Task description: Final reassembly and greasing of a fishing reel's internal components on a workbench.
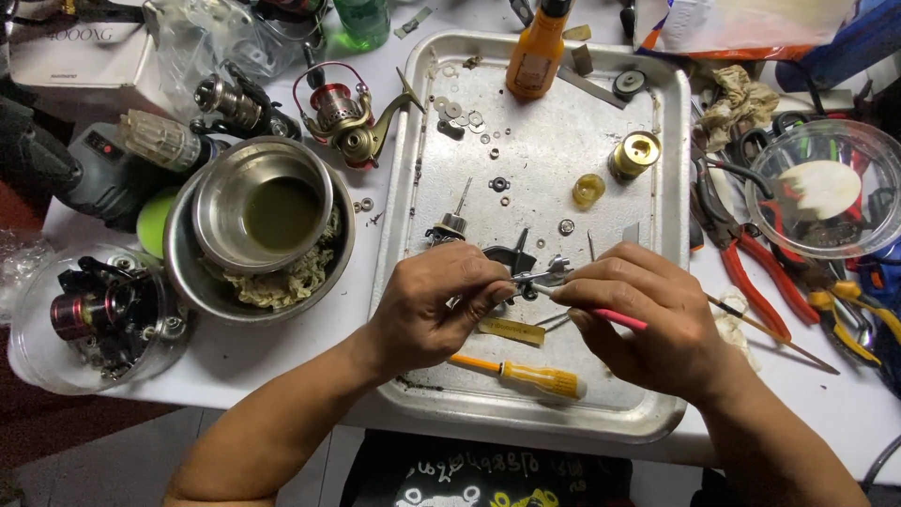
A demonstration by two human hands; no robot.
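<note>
Centrally, left hand (436,305) fingers pinching small metal part (537,275), right hand (648,314) fingers gripping pink brush (615,318)

A big tray (666,141) lies on the middle of the table (282,357). Both hands meet over the tray, the left hand (436,305) at 9 o'clock of the right hand (648,319). Between them is a small metal part (535,275). A screwdriver (521,374) lies in the tray at 6 o'clock of the hands. A bottle (537,52) stands in the tray at 12 o'clock. Bowls (263,221) sit at 9 o'clock of the tray, one inside the other. Pliers (751,258) lie at 3 o'clock, off the tray.
</note>
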